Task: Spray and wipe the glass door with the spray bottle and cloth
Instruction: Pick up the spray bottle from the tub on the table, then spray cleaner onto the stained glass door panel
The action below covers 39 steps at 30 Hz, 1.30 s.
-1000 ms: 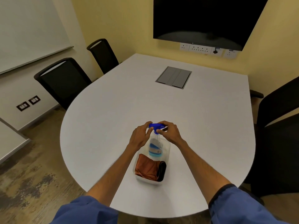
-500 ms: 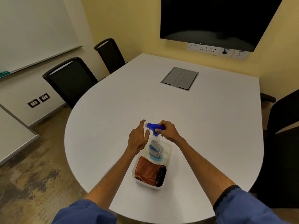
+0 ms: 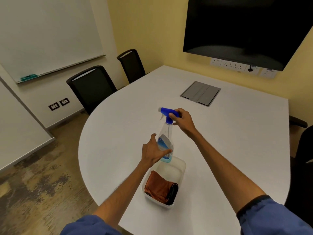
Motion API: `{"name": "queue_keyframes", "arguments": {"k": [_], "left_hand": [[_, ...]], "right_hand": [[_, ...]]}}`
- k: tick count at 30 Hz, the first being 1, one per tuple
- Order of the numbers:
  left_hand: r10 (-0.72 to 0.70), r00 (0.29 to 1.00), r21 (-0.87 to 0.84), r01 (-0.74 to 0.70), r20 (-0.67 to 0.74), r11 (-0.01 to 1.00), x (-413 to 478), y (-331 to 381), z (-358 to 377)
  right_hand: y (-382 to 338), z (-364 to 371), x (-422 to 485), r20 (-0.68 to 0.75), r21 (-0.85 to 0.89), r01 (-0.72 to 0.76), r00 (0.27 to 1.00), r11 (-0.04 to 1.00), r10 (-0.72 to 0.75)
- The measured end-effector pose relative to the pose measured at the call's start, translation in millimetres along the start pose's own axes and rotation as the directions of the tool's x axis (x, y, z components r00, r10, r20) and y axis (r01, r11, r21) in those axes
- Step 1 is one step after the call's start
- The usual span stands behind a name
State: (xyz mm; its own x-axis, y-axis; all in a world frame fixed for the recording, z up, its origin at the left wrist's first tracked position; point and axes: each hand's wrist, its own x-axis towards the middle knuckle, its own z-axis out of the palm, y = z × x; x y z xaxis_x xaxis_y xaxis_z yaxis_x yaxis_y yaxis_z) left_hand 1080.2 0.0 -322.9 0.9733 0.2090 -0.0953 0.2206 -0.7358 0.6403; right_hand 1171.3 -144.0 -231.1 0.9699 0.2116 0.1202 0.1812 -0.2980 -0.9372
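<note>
As the right hand (image 3: 183, 122) gripped the spray bottle (image 3: 166, 133), the open left hand (image 3: 151, 152) touched it. The cloth (image 3: 157, 187) lay untaken; nothing looked sprayed.

- A black screen (image 3: 245, 28) hangs on the yellow wall (image 3: 149, 31) at upper right, with a row of sockets (image 3: 233, 64) just beneath.
- A whiteboard (image 3: 47, 31) fills the upper left.
- A white round-ended table (image 3: 118, 150) takes up the centre, with a grey hatch (image 3: 200, 93) set in its top.
- Two black chairs (image 3: 92, 87) stand at the table's left side.
- Mottled brown floor (image 3: 33, 184) shows at lower left.
</note>
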Motion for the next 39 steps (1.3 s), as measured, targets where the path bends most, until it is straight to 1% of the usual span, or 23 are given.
{"name": "queue_keyframes", "arguments": {"k": [5, 10, 12, 14, 18, 21, 25, 28, 30, 32, 35, 37, 39], "left_hand": [[-0.035, 0.992, -0.103, 0.023, -0.118, 0.994, -6.2, 4.6, -4.2], [-0.109, 0.955, -0.044, 0.100, -0.275, 0.994, -17.4, 5.4, -16.5], [-0.143, 0.936, -0.069, 0.127, -0.323, 0.989, -23.4, 1.2, -22.3], [-0.185, 0.915, -0.117, 0.152, -0.357, 0.981, -29.9, -7.4, -27.7], [-0.268, 0.862, -0.206, 0.196, -0.430, 0.959, -48.1, -24.9, -47.2], [-0.317, 0.815, -0.233, 0.229, -0.485, 0.945, -69.8, -43.1, -65.9], [-0.367, 0.732, -0.233, 0.283, -0.574, 0.930, -113.1, -71.1, -93.5], [-0.404, 0.650, -0.242, 0.327, -0.644, 0.913, -155.8, -92.6, -114.4], [-0.436, 0.588, -0.278, 0.344, -0.681, 0.897, -189.9, -107.9, -129.7], [-0.482, 0.524, -0.319, 0.373, -0.702, 0.871, -227.9, -122.3, -144.2], [-0.519, 0.417, -0.350, 0.417, -0.746, 0.839, -295.8, -140.8, -159.8], [-0.539, 0.351, -0.392, 0.410, -0.766, 0.823, -345.1, -152.0, -167.1], [-0.556, 0.300, -0.436, 0.383, -0.775, 0.814, -396.3, -162.4, -169.7]], "right_hand": [[-26.1, 10.8, 11.6, -0.031, 0.178, 0.027, 0.999, 0.984, -0.022], [-45.4, 36.3, 9.6, -0.023, 0.361, 0.014, 1.000, 0.932, -0.006], [-53.2, 51.9, 6.0, 0.035, 0.425, -0.003, 0.999, 0.905, -0.013], [-59.7, 70.9, 0.7, 0.125, 0.447, -0.030, 0.992, 0.894, -0.029], [-75.0, 115.0, -11.8, 0.300, 0.408, -0.075, 0.952, 0.910, -0.056], [-92.8, 146.2, -23.8, 0.391, 0.402, -0.065, 0.914, 0.913, -0.107], [-116.4, 193.7, -51.1, 0.470, 0.408, -0.004, 0.858, 0.913, -0.206], [-136.1, 230.9, -83.7, 0.548, 0.422, 0.010, 0.794, 0.907, -0.264], [-150.5, 253.6, -113.4, 0.592, 0.441, 0.002, 0.751, 0.897, -0.293], [-166.9, 272.3, -149.6, 0.619, 0.469, 0.008, 0.711, 0.883, -0.335], [-195.2, 295.4, -212.5, 0.666, 0.514, 0.002, 0.629, 0.858, -0.401], [-214.1, 307.9, -259.1, 0.705, 0.527, -0.024, 0.571, 0.849, -0.421], [-230.5, 319.2, -310.1, 0.739, 0.533, -0.045, 0.512, 0.845, -0.438]]}}
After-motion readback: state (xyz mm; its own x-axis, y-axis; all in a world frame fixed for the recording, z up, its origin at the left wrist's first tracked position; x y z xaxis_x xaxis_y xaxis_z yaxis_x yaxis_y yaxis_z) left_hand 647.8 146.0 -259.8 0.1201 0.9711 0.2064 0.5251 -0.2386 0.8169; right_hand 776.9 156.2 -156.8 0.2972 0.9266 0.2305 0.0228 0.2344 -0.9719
